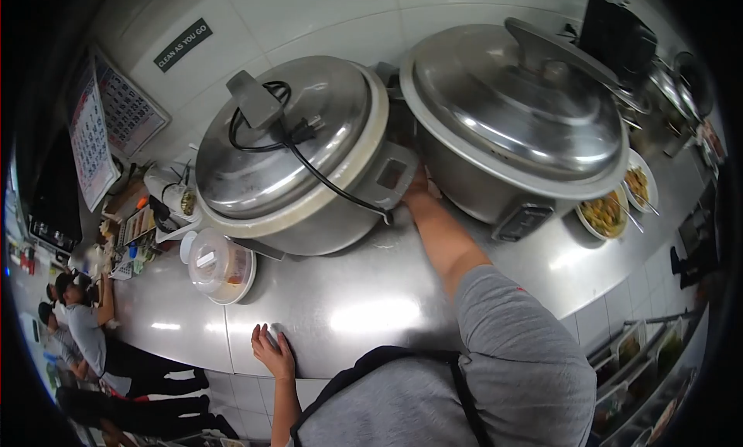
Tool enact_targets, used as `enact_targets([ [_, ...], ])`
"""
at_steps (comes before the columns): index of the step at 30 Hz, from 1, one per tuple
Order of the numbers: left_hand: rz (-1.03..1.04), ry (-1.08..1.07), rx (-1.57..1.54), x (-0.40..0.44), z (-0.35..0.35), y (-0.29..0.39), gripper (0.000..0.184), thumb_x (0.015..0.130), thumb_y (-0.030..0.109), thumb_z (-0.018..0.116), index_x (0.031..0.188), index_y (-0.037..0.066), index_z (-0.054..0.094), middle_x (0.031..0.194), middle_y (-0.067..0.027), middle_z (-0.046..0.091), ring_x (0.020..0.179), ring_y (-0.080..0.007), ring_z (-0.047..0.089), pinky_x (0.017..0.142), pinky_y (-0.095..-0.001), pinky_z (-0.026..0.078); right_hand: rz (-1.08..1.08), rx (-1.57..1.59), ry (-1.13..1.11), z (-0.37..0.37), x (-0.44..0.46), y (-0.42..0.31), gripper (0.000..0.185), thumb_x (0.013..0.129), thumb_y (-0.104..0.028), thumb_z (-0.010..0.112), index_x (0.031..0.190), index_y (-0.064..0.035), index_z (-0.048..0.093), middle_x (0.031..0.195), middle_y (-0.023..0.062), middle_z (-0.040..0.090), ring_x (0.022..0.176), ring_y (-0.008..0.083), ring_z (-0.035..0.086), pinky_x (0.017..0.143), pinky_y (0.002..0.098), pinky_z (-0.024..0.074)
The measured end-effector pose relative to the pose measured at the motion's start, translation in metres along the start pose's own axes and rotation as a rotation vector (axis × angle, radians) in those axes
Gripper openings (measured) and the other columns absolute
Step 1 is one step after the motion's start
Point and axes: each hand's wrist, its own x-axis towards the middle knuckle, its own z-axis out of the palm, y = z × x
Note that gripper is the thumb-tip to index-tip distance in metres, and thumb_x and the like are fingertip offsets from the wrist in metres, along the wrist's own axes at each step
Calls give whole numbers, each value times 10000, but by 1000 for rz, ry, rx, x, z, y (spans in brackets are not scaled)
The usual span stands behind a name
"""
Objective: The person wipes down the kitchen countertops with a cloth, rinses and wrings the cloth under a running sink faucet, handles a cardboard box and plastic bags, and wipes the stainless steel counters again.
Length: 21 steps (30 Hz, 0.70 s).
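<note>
My left hand (272, 354) is at the front edge of the steel counter (302, 300), fingers apart, holding nothing I can see. My right hand (418, 187) reaches into the gap between two large lidded rice cookers. Its fingers are hidden beside the side handle of the left rice cooker (325, 219), so whether they grip anything does not show. A black power cord (329, 181) with a plug is looped over that cooker's lid handle and hangs down its front. The right rice cooker (472, 168) has a control panel on its lower front.
A plastic-covered bowl (222, 269) stands left of my reaching arm. At the right are two bowls of food, one in front (601, 216), with spoons. Calendars (97, 130) hang on the left wall. Several people (85, 323) are at far left. Shelves with containers (638, 354) are lower right.
</note>
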Motion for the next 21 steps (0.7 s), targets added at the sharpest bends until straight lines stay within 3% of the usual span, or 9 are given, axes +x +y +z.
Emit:
enact_targets([
  [1,-14,-4,23,0,-1,3,376,794,157,586,1138,48,477,1233,-144,420,1151,-320,391,946,-428,286,-70,-230,89,-19,3,-9,583,845,-196,421,1376,-50,228,1432,122,226,1310,270,249,1056,356,257],
  [2,-28,6,35,2,-1,4,376,794,157,586,1138,48,477,1233,-144,420,1151,-320,391,946,-428,286,-72,-288,125,-24,10,-12,578,845,-199,424,1371,-50,236,1428,124,233,1309,271,251,1056,355,256],
  [11,-62,-60,109,5,0,8,369,791,180,573,1131,68,483,1225,-133,430,1150,-304,396,943,-432,276,61,-89,4,-18,79,1,533,844,-226,449,1327,-47,312,1392,133,291,1296,275,269,1057,351,247],
  [21,-47,-54,87,7,1,3,355,797,160,564,1128,53,493,1217,-144,441,1143,-306,397,956,-422,261,99,-78,-59,-18,66,1,491,843,-256,478,1278,-43,397,1352,143,356,1282,279,289,1058,345,238],
])
